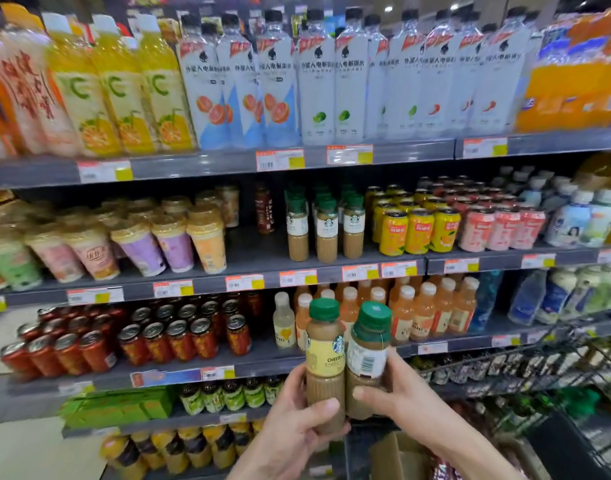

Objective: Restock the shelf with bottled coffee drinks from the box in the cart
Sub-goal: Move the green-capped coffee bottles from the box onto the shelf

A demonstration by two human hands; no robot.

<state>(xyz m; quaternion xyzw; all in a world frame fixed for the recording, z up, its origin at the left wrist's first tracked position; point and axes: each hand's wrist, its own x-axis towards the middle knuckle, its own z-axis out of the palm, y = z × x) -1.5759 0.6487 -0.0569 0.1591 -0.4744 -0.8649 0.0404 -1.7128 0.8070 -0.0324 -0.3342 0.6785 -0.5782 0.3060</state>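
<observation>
Left hand [297, 420] wraps the yellow-label coffee bottle [325, 362] | right hand [401, 393] grips the white-label coffee bottle [366, 358], the two touching, raised above the cardboard box [397, 455] | bare shelf gap [252, 252] open left of the green-capped coffee row [326, 230]

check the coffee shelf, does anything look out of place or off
A lone dark brown bottle stands far back in the gap left of the white-label coffee bottles, matching nothing beside it. The held yellow-label bottle also differs from them. No spills seen.
</observation>
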